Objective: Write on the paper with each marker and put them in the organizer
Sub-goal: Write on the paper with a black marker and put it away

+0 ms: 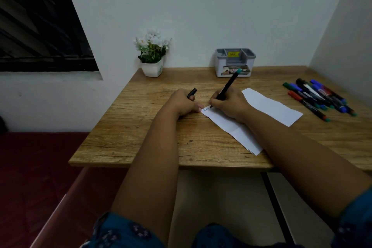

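Observation:
A white strip of paper lies slantwise on the wooden table. My right hand grips a black marker with a teal end, its tip on the paper's left end beside a few written letters. My left hand holds the marker's black cap, and one of its fingers touches the paper's left corner. Several capped markers in blue, red, green and black lie in a heap at the right. The grey organizer stands at the back against the wall, with no markers showing in it.
A white pot of white flowers stands at the table's back left corner. Walls close the table in behind and on the right. A dark window is at the upper left, and a red surface lies below it to the left.

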